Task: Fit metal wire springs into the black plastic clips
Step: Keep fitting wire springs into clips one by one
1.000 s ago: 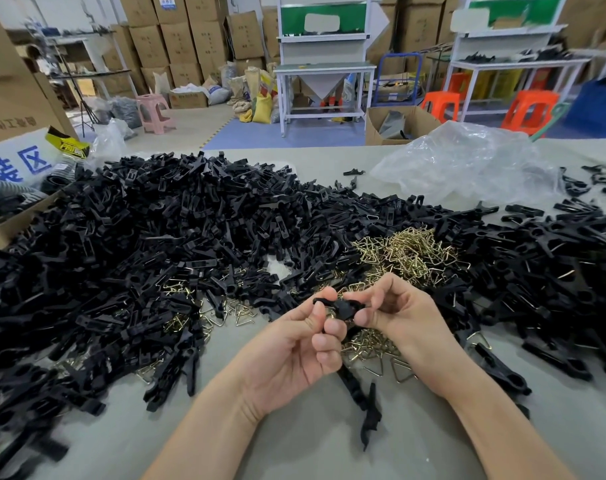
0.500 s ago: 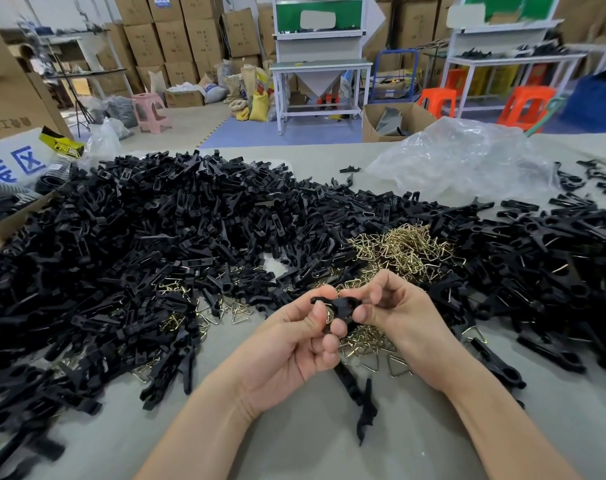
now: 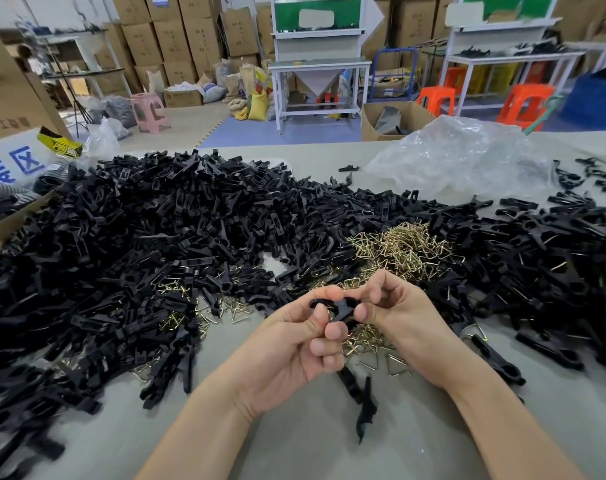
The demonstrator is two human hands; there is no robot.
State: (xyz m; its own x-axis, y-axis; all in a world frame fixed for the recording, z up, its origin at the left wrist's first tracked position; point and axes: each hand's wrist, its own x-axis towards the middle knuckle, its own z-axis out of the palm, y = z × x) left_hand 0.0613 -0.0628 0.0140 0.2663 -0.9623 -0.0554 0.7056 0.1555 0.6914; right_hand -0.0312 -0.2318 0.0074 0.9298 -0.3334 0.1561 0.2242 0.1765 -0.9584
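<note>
Left hand: your left hand [image 3: 287,344] pinches the black clip [image 3: 339,308].
Right hand: your right hand [image 3: 398,317] grips its other end.
Springs: wire springs [image 3: 403,245] heaped just beyond.

Left hand [image 3: 287,344], right hand [image 3: 401,317] pinch black clip [image 3: 339,306].

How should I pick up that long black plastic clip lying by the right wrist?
Probably pinch the long black plastic clip across its slim middle, coming from above: it lies flat on the grey table with its long sides free.
</note>
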